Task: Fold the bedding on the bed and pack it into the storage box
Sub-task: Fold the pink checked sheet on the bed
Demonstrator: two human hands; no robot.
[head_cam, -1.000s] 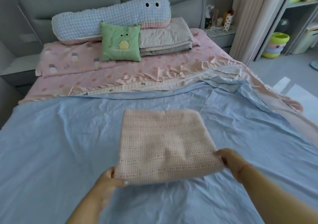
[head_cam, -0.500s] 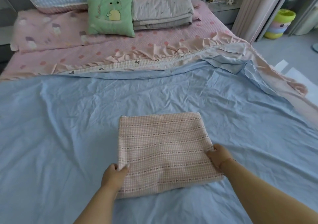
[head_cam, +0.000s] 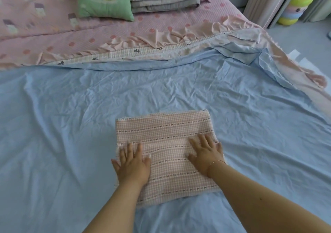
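You have just set the folded pink checked cloth [head_cam: 166,148] down on the blue sheet [head_cam: 71,116]: a second ago you held it by its near corners, lifted off the bed, and now it lies flat with both palms on top. Your left hand [head_cam: 132,164] presses its near-left part, fingers spread and straight; your right hand [head_cam: 206,154] presses near its right edge the same way, gripping nothing. That reads as one piece folded and being smoothed, ready to pack. No storage box is in view, so you will have to turn to find it. The blue sheet is bare on all sides of the cloth, and the bed's right edge, where the frilled pink cover [head_cam: 295,68] hangs over, lies well apart.
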